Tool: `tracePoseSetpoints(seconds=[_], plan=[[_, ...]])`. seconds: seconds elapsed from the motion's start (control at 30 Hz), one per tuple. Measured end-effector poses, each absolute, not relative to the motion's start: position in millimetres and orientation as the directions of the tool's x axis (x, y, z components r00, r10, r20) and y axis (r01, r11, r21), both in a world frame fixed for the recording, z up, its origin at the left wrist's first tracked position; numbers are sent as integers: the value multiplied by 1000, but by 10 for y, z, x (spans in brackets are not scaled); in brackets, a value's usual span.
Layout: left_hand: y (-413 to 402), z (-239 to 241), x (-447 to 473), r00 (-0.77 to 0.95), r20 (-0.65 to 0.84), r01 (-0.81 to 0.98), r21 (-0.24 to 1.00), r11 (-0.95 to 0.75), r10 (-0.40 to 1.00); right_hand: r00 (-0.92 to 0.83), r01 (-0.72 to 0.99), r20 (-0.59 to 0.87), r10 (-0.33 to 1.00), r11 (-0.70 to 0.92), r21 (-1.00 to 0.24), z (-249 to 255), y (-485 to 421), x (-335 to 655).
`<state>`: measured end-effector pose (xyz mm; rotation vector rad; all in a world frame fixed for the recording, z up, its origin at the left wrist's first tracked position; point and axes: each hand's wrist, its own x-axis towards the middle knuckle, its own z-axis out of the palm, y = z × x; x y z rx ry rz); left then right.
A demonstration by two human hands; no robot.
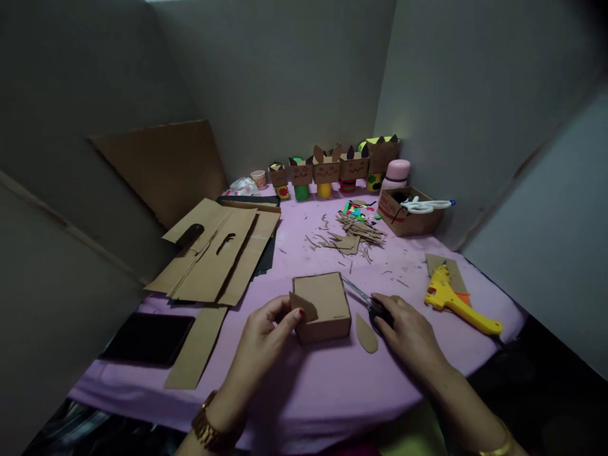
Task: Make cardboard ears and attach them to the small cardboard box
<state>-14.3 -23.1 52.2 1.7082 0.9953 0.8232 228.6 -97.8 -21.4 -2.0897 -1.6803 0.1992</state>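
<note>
Between finger and thumb of my left hand (272, 326) is a small pointed cardboard piece (304, 306), held over the near left corner of a small cardboard box (325, 297). My right hand (403, 326) rests on the table around the black handles of a pair of scissors (361, 293). The scissor blades point up and left, towards the box's right side. A leaf-shaped cardboard cutout (366, 333) lies flat on the cloth between the box and my right hand.
On the purple cloth lie flattened cardboard (209, 253), a black phone-like slab (148, 339), a cardboard strip (197, 348), scraps (356, 234) and a yellow glue gun (456, 301). Behind stand several cardboard animal figures (327, 170), a pink bottle (396, 174) and an open box (411, 218).
</note>
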Motion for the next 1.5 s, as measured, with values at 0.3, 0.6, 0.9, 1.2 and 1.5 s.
tracePoseSetpoints(seconds=[0.3,0.6,0.9,1.2,1.5], plan=[[-163,502,-198,495,165,401,828,-393,853,262,893,174,949,-170,-417,-239,-971,2287],[-165,471,-214,519,200,433,776,-458,831,270,909,191,944,-185,-373,-216,-959,2270],[-154,438,-195,520,204,466,746,-476,830,320,803,239,917,-128,-583,-252,-989,2259],[-146,440,-220,530,204,474,734,-487,823,367,681,249,896,-76,-729,-302,-995,2277],[-160,469,-218,526,210,482,725,-492,824,411,525,212,886,-41,-850,-354,-1011,2285]])
